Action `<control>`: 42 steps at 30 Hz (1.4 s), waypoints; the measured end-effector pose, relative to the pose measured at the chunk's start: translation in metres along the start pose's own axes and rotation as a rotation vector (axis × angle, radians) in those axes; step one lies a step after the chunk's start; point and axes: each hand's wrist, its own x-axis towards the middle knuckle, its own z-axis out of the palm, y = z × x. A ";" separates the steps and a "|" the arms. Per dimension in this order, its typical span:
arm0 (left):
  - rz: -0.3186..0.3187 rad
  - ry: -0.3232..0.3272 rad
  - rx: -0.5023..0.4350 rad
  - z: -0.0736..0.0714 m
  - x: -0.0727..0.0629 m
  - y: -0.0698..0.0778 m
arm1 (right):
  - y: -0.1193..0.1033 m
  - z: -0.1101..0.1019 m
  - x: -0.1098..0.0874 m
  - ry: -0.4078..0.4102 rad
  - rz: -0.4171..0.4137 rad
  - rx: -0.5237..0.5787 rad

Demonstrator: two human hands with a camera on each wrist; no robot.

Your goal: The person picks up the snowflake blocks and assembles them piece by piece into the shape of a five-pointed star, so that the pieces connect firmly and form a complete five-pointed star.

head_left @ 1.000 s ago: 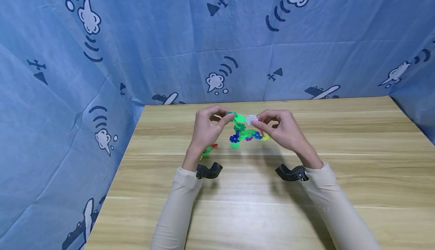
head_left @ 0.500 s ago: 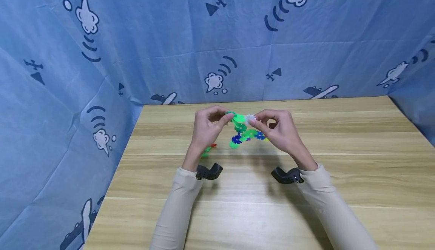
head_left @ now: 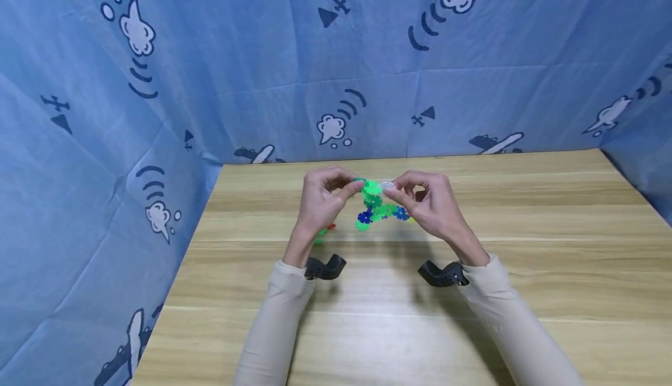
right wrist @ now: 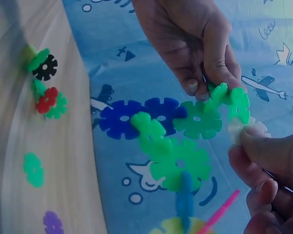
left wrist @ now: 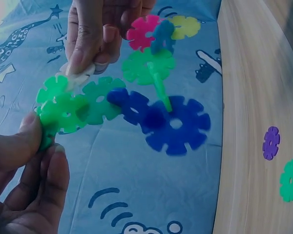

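Above the table both hands hold a chain of interlocking plastic snowflake discs. My left hand [head_left: 322,202] pinches a green disc [left wrist: 48,139] at one end of the chain between thumb and fingers. Opposite it, my right hand [head_left: 433,202] pinches a white disc [right wrist: 254,127], whose edge meets a bright green disc [right wrist: 239,105]. Thumb and fingertips cover part of the white disc. Further along the chain come a dark blue disc [left wrist: 178,136], a green disc [left wrist: 149,66], a pink disc [left wrist: 145,33] and a yellow disc [left wrist: 185,28].
On the wooden table [head_left: 378,316] lie a loose purple disc [left wrist: 271,143] and a green disc [left wrist: 291,180]. A small cluster with a red disc [right wrist: 48,100] and a black disc [right wrist: 45,67] lies left of the chain. Patterned blue cloth [head_left: 367,65] hangs behind the table.
My right hand has shifted slightly left, bringing the white disc closer to the green disc by the left hand. The pink disc has gone behind the right hand in the head view.
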 end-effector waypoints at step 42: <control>0.002 -0.183 0.283 -0.001 0.002 0.005 | -0.007 0.009 -0.002 -0.066 -0.096 -0.320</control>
